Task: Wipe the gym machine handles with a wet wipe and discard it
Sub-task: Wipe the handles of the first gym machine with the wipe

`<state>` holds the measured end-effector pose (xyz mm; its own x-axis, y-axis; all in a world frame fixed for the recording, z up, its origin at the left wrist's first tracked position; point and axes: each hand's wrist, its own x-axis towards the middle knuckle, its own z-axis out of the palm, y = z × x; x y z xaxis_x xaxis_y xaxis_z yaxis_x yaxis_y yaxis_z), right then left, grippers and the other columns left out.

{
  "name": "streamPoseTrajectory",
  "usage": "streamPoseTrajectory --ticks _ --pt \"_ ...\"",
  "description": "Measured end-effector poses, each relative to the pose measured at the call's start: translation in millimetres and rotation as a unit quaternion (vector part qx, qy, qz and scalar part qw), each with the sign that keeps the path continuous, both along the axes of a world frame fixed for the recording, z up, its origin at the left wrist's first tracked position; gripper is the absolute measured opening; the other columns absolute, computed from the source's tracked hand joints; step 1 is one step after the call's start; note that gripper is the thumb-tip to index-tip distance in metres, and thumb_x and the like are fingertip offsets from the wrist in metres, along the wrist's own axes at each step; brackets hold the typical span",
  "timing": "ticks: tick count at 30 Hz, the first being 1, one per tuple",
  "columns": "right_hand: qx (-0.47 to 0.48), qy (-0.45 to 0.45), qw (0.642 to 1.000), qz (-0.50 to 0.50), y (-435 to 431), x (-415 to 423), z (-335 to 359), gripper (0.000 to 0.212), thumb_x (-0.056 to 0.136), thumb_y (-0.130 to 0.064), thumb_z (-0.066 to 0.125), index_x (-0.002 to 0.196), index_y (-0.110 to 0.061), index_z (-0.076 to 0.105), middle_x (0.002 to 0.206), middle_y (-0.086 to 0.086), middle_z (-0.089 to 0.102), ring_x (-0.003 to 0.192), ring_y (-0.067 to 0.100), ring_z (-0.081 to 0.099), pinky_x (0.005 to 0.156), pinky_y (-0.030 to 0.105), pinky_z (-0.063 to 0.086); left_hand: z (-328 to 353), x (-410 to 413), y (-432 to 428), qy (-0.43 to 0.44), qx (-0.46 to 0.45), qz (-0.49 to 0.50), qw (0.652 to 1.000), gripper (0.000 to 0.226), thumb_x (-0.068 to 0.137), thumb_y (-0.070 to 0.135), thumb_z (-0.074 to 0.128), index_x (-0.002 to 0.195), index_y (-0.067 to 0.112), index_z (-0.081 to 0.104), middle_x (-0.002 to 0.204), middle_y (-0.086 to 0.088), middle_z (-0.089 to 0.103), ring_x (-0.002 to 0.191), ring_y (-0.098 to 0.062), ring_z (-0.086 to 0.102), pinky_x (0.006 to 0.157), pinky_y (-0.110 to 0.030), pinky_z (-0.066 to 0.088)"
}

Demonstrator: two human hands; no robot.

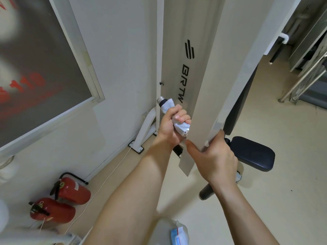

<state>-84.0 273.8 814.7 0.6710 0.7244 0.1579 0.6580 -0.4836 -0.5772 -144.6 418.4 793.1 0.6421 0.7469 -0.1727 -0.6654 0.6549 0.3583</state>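
Left hand (pixel 172 126) closed, fingers curled round wet wipe (pixel 168 104), wipe wrapped on machine handle (pixel 161 99); handle's metal end cap protrudes above fist. Right hand (pixel 212 160) clasps lower edge of white machine panel (pixel 203 82), thumb on near face, fingers behind. Two fire extinguishers (pixel 70 191) on floor by wall.

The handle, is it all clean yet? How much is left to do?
Not quite. Done: a wet wipe is out and wrapped on the handle. In hand: the left hand grips the wipe round that handle, while the right hand holds the white machine beam. Left: finishing this handle, any other handles, then throwing the wipe away. No bin shows here.
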Motion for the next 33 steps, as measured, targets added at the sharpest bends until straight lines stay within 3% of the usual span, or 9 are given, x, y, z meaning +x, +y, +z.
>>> streamPoseTrajectory --ticks 3,9,12,17,20,26,29,31,33 --pt "-0.002 -0.018 1.000 0.021 -1.0 -1.3 -1.8 0.058 0.073 -0.069 0.063 0.095 -0.024 0.035 0.079 -0.006 0.053 0.086 0.033 0.064 0.067 0.039 0.049 12.2 -6.9 19.4 0.035 -0.010 0.050 0.998 0.038 0.092 0.017 0.054 0.055 0.020 0.043 0.044 0.010 0.041 0.037 -0.003 0.043 0.043 -0.018 0.042" --pt "0.023 -0.022 0.999 0.022 2.9 -5.1 -4.3 0.059 0.074 -0.069 0.063 0.099 -0.021 0.039 0.087 0.000 0.067 0.086 0.034 0.064 0.065 0.038 0.049 39.8 0.2 25.0 0.306 -0.037 0.161 0.938 0.040 0.092 0.013 0.060 0.058 0.017 0.039 0.046 0.008 0.042 0.039 -0.004 0.040 0.053 -0.023 0.037" --pt "0.024 -0.022 0.999 0.023 2.2 -4.7 -4.6 0.061 0.073 -0.072 0.061 0.099 -0.022 0.037 0.085 0.000 0.064 0.087 0.034 0.064 0.063 0.038 0.046 27.4 7.8 0.5 0.402 0.019 0.083 0.912 0.029 0.089 0.018 0.062 0.063 0.016 0.049 0.035 0.009 0.046 0.032 -0.007 0.046 0.042 -0.016 0.039" --pt "0.007 -0.019 1.000 0.016 -0.3 0.1 -3.4 0.061 0.073 -0.070 0.063 0.102 -0.024 0.036 0.080 -0.007 0.054 0.088 0.034 0.065 0.064 0.036 0.043 9.1 -6.9 -11.5 0.281 0.049 -0.093 0.954 0.038 0.086 0.023 0.068 0.056 0.021 0.045 0.056 0.004 0.041 0.048 -0.011 0.045 0.052 -0.024 0.035" --pt "0.000 -0.025 1.000 0.017 -0.7 0.6 -3.4 0.059 0.076 -0.068 0.064 0.103 -0.023 0.038 0.085 -0.004 0.060 0.089 0.033 0.065 0.065 0.036 0.044 17.9 -8.1 8.4 0.241 0.017 -0.006 0.970 0.045 0.094 0.024 0.065 0.051 0.017 0.052 0.053 0.005 0.054 0.048 -0.011 0.058 0.057 -0.025 0.047" --pt "0.019 -0.036 0.999 0.025 1.7 -8.6 -4.7 0.059 0.076 -0.068 0.065 0.099 -0.021 0.036 0.082 -0.003 0.057 0.085 0.032 0.065 0.062 0.035 0.046 22.8 -17.9 30.7 0.109 -0.047 0.108 0.987 0.039 0.091 0.024 0.067 0.055 0.020 0.052 0.058 0.010 0.049 0.058 -0.008 0.051 0.070 -0.024 0.047" --pt "0.017 -0.033 0.999 0.018 1.3 -7.3 -4.3 0.059 0.075 -0.069 0.064 0.098 -0.022 0.035 0.082 -0.003 0.059 0.086 0.033 0.064 0.064 0.038 0.048 27.0 -10.2 12.5 0.160 -0.052 0.073 0.983 0.036 0.092 0.029 0.067 0.060 0.019 0.053 0.063 0.007 0.049 0.054 -0.008 0.053 0.066 -0.022 0.046" --pt "0.015 -0.028 0.999 0.018 0.2 -4.1 -4.3 0.058 0.074 -0.069 0.063 0.097 -0.025 0.033 0.080 -0.005 0.055 0.086 0.032 0.064 0.066 0.039 0.049 22.7 -4.8 -3.2 0.264 -0.003 0.047 0.963 0.027 0.093 0.032 0.067 0.074 0.017 0.056 0.073 0.003 0.055 0.065 -0.011 0.058 0.072 -0.022 0.048" --pt "0.016 -0.023 1.000 0.014 -0.6 -1.2 -3.6 0.059 0.074 -0.068 0.064 0.101 -0.024 0.036 0.084 -0.004 0.059 0.088 0.032 0.065 0.067 0.039 0.049 21.4 -10.7 -18.3 0.282 0.059 -0.045 0.957 0.024 0.081 0.039 0.077 0.073 0.019 0.065 0.073 0.004 0.062 0.067 -0.009 0.062 0.072 -0.020 0.050"
